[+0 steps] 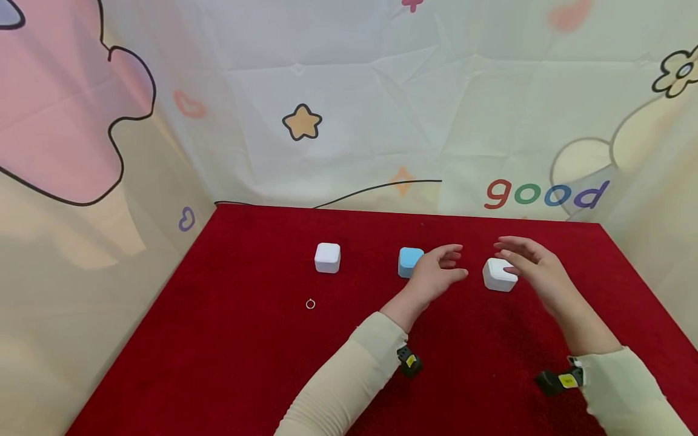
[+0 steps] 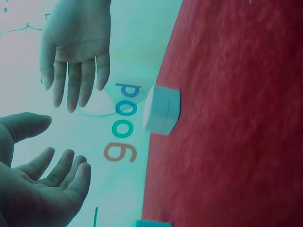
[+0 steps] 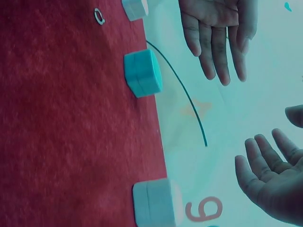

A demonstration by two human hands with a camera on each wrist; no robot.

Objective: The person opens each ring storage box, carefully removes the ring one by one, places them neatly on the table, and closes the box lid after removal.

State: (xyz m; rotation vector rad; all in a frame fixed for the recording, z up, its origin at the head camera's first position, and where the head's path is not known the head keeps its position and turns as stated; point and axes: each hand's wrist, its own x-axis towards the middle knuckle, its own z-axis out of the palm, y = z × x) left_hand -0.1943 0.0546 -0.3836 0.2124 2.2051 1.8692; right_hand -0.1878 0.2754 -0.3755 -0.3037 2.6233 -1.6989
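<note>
Three small rounded boxes sit in a row on the red cloth: a white box (image 1: 328,258) at left, a blue box (image 1: 409,262) in the middle and another white box (image 1: 498,276) at right. A seam runs round the blue box in the right wrist view. My left hand (image 1: 434,272) hovers by the blue box, overlapping its right side in the head view. Above the right white box is my right hand (image 1: 531,266), its fingers loosely bent. Both palms face each other with nothing held. A small ring (image 1: 310,304) lies in front of the left white box.
Red cloth (image 1: 229,351) covers the table. Behind it and along both sides hangs a pale printed curtain (image 1: 349,91) with a star, flowers and the word "good". Each wrist carries a small black camera (image 1: 409,361) strapped over the sleeve.
</note>
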